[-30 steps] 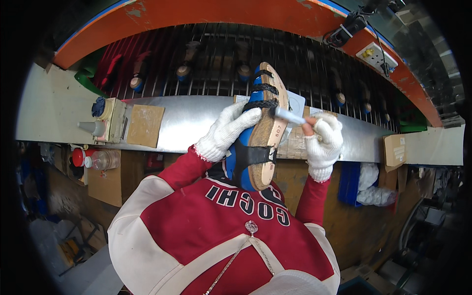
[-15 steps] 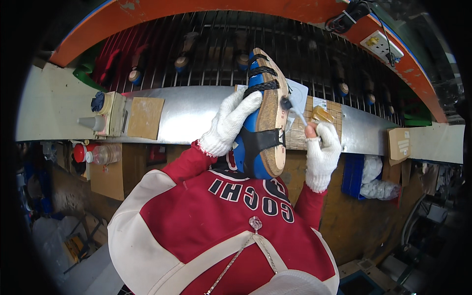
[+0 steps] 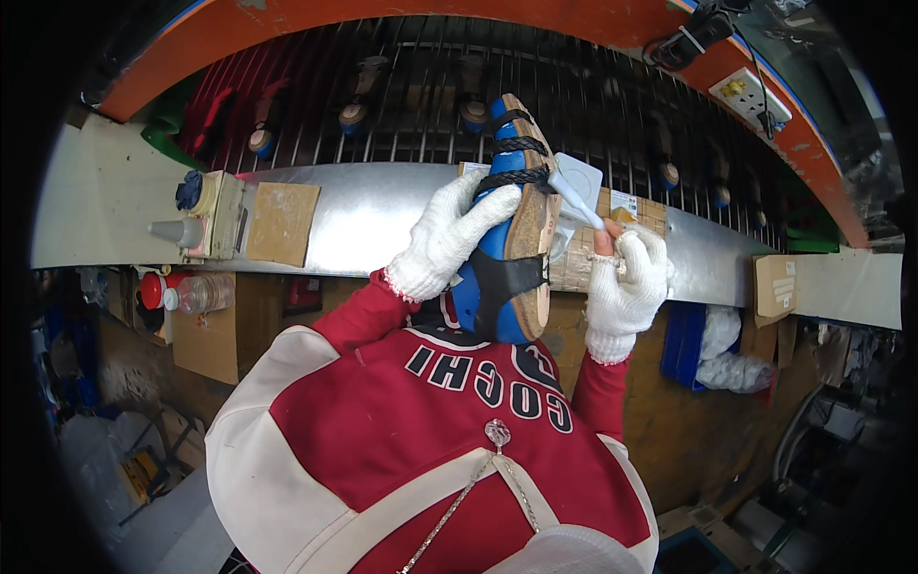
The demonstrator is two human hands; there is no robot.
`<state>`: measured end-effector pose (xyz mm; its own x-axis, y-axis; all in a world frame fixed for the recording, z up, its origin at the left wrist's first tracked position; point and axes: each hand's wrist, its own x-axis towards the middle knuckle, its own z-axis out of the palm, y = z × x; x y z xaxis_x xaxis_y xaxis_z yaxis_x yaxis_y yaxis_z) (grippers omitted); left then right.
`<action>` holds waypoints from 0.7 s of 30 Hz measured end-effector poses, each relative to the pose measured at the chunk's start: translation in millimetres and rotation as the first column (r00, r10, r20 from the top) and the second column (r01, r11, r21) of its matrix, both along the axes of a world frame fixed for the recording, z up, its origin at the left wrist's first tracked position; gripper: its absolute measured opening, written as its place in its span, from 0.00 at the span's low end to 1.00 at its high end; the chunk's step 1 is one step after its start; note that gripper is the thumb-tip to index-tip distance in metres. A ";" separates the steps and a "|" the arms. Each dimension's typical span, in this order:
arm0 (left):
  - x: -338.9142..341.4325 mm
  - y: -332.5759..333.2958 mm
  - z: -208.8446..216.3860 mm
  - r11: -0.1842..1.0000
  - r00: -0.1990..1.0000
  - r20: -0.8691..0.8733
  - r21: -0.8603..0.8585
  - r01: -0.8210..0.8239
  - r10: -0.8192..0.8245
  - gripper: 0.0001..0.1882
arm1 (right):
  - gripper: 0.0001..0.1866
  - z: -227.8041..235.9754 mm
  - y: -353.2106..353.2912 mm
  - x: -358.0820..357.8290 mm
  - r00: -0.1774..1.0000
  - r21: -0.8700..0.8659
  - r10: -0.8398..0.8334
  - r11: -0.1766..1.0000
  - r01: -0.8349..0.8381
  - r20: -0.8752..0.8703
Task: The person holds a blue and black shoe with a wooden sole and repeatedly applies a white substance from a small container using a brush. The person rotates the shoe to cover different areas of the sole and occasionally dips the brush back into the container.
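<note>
Workbench setting: a curved sheet-metal shelf runs across in front of you, backed by a dark wire rack under an orange band. Your left hand, in a white knitted glove, is clamped around a blue sandal held upright at chest height, its tan, cork-like sole turned toward your right and black braided straps crossing just above your fingers. Your right hand, gloved alike with bare fingertips, is closed on the handle of a small white brush whose head meets the sole's upper edge. Behind the brush lies a pale square dish on brown cardboard. Well to the left of your left hand sit a flat tan cardboard square and a cream box with a grey cone-shaped nozzle. Right of your right hand, a brown cardboard piece rests on the shelf, with crumpled white cloth below.
</note>
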<state>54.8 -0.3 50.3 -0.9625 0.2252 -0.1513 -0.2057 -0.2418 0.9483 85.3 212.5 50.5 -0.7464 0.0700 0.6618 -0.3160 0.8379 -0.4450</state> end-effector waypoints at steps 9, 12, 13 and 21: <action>-8.2 -10.4 -3.6 1.000 0.999 -0.034 -0.027 -0.007 0.006 0.30 | 0.11 -7.4 6.3 1.2 0.992 0.020 0.111 0.993 -0.113 0.062; -11.9 -14.9 -3.4 0.999 0.999 -0.036 -0.044 0.007 -0.009 0.30 | 0.11 -9.0 5.5 2.4 0.989 0.038 0.135 0.990 -0.137 0.056; -13.0 -16.1 -2.7 0.998 0.999 -0.036 -0.059 0.012 -0.014 0.30 | 0.11 -8.9 5.5 2.9 0.988 0.044 0.141 0.989 -0.144 0.060; -21.6 -15.5 3.2 0.993 0.997 -0.052 -0.106 0.049 -0.055 0.31 | 0.11 -2.3 12.1 5.7 0.978 0.125 0.195 0.971 -0.203 0.074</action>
<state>33.1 -15.9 53.5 -0.9574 0.2611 -0.1237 -0.1622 -0.1314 0.9780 91.0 224.6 48.2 -0.7760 -0.1683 0.6079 -0.4576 0.8135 -0.3589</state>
